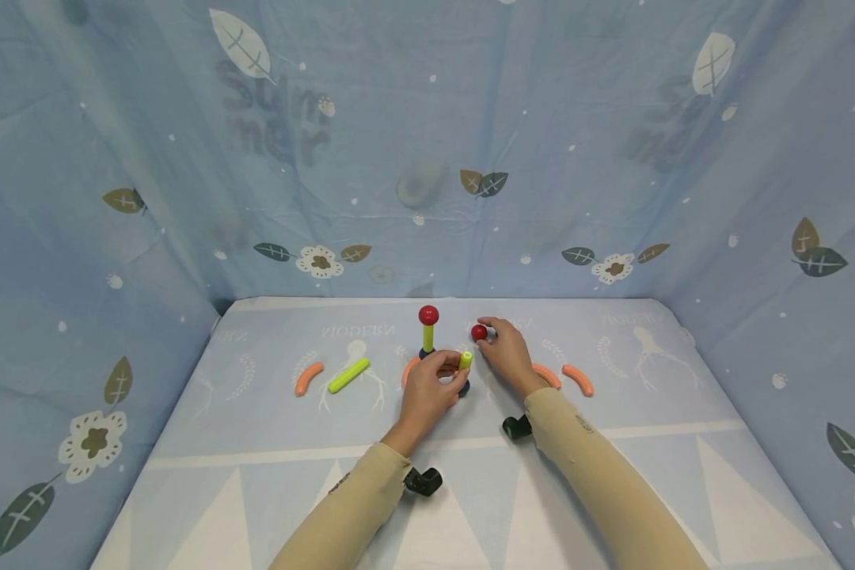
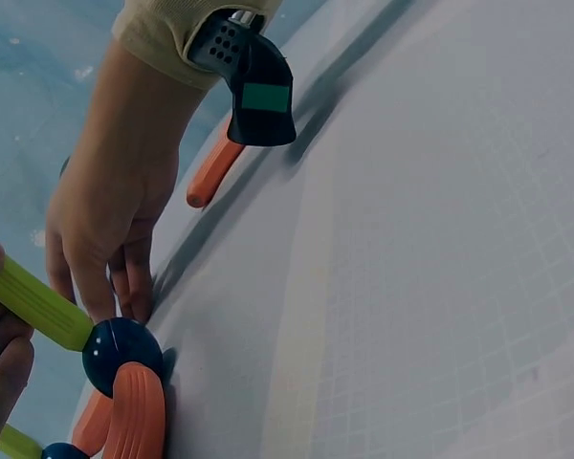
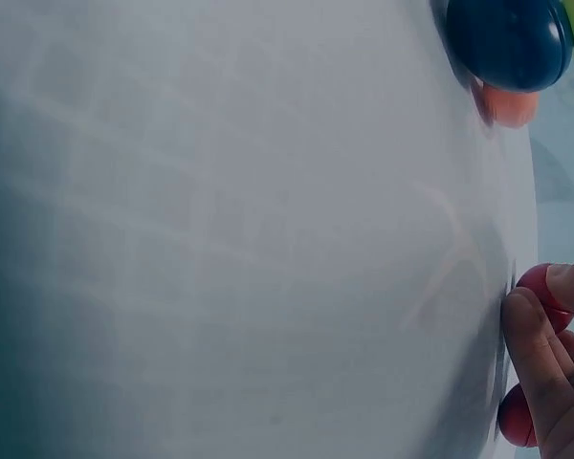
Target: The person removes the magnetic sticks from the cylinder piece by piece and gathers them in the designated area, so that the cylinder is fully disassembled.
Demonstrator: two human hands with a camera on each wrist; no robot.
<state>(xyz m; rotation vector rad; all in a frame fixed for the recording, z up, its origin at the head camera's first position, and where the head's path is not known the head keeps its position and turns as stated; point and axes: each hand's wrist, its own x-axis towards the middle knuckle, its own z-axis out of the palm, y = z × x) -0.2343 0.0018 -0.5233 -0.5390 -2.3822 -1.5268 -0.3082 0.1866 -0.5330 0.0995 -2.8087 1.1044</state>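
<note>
My left hand (image 1: 431, 385) pinches an upright yellow-green rod (image 1: 466, 360). In the left wrist view, that rod's lower end meets a dark blue ball (image 2: 121, 354), which also joins a curved orange rod (image 2: 136, 411). Just left of this hand, another upright yellow-green rod (image 1: 428, 339) stands on a second dark blue ball (image 1: 427, 354) and carries a red ball (image 1: 429, 315). My right hand (image 1: 506, 352) is at a loose red ball (image 1: 479, 332) on the table. The right wrist view shows its thumb and fingers pinching a red ball (image 3: 555, 292), with another red ball (image 3: 518, 417) beside them.
To the left lie a curved orange rod (image 1: 309, 378) and a straight yellow-green rod (image 1: 349, 375). Right of my right hand lie two more curved orange rods, one (image 1: 546, 376) partly behind the forearm and one (image 1: 578, 380) further out. A patterned cloth covers the table (image 1: 256, 427); blue curtains (image 1: 413, 158) surround it.
</note>
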